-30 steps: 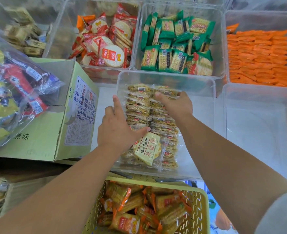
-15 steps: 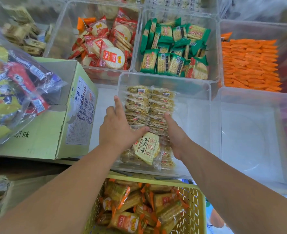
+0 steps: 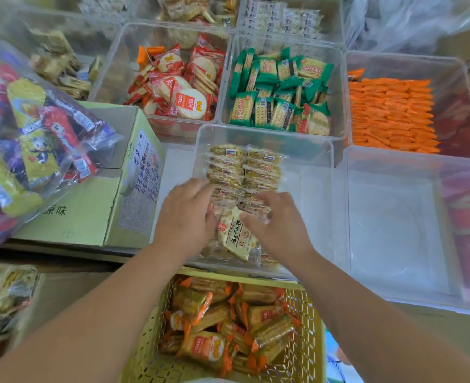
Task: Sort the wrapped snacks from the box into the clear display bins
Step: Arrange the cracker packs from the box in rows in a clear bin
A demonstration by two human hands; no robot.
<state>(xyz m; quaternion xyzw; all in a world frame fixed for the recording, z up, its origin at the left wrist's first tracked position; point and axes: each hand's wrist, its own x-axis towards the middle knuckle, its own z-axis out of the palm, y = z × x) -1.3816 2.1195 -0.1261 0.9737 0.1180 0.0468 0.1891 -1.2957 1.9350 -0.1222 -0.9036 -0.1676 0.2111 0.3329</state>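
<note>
Two rows of yellow-wrapped snack packets (image 3: 244,167) stand on edge at the left side of a clear bin (image 3: 311,205) in front of me. One loose packet (image 3: 238,236) of the same kind lies face up at the near end of the rows. My left hand (image 3: 186,219) lies against the left row, its fingers stretched over the packets. From the right, my right hand (image 3: 279,225) presses its fingers on the right row just above the loose packet. Neither hand plainly grips a packet. The green carton box (image 3: 90,214) sits to the left with its flap up.
Behind are clear bins of red round crackers (image 3: 178,87), green crackers (image 3: 280,95) and orange packets (image 3: 391,114). An empty clear bin (image 3: 394,230) stands at the right. Below my arms, a yellow basket (image 3: 311,341) holds orange-wrapped snacks. A bag of mixed snacks (image 3: 34,139) lies on the carton.
My right hand has drawn back from the far end of the rows to the near end, beside the loose packet. My left hand slid slightly toward me along the left row.
</note>
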